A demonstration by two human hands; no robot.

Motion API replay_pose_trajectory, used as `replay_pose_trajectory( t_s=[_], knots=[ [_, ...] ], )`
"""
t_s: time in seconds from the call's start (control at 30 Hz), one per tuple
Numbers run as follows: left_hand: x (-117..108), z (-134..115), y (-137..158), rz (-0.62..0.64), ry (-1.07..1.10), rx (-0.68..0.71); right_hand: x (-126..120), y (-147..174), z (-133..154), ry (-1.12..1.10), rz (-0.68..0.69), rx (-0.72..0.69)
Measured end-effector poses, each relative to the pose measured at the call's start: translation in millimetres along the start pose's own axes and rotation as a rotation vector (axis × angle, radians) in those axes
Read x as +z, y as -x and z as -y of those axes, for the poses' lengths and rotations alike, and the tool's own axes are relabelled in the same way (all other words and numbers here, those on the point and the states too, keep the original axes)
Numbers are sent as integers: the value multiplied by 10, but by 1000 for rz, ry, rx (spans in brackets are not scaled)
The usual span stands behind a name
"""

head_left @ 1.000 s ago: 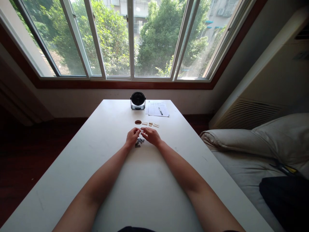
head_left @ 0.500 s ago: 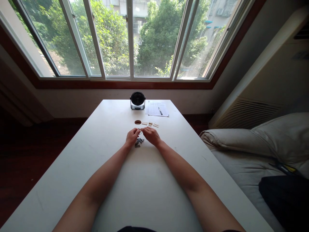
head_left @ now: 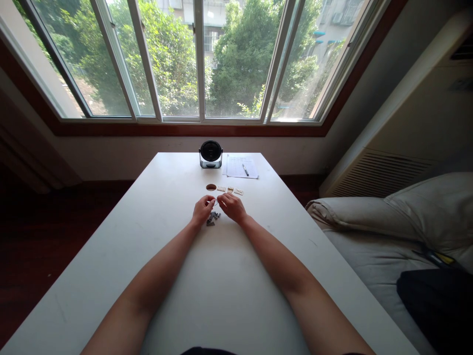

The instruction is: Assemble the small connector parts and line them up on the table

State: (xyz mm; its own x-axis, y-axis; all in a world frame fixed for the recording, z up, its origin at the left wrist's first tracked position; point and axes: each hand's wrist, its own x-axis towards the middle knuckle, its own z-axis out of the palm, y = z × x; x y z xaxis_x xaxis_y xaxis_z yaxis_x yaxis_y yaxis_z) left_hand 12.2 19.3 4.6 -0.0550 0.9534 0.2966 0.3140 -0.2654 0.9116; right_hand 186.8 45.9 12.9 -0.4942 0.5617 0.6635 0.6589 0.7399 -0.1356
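White table (head_left: 221,286): the work was carried out on its far part, and both bare forearms were stretched over it.
Left hand (head_left: 203,209): thumb and fingertips were closed on a small pale thing (head_left: 216,201); if the pinch were loosened too early, a drop could be caused.
Right hand (head_left: 230,206): its fingers were curled and brought near to the left ones, with only a narrow gap between; whether the thing was also gripped by them could not be told.
Small pale thing: it was placed between the two sets of fingertips, mostly covered by them; its exact form could not be read. Because so little of it was left visible, it could be turned wrongly or bent by uneven pressing.
Grey pieces (head_left: 213,217): they were heaped loosely just beside the left hand; by a sideways move of this hand they might be scattered.
Round hole (head_left: 211,187): it was seen just beyond the fingertips, brown and, as it was judged, open; a slipped piece could be lost there.
Cream cards (head_left: 221,189): they were laid in a row beside the hole; by a forward push of the right knuckles they could be shifted.
Black fan (head_left: 211,152): it was stood farther away; whether it was running could not be told, but light pieces might be disturbed by its air.
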Motion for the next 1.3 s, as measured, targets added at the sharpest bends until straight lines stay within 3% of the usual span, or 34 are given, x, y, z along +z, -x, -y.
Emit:
replay_pose_trajectory(
  t_s=[0.8,1.3],
  knots=[
    [5,10,7,-13,35,4,4,-14,6,-84,-32,65],
    [-13,-6,8,59,-4,23,-2,-20,20,-139,-73,96]
  ],
)
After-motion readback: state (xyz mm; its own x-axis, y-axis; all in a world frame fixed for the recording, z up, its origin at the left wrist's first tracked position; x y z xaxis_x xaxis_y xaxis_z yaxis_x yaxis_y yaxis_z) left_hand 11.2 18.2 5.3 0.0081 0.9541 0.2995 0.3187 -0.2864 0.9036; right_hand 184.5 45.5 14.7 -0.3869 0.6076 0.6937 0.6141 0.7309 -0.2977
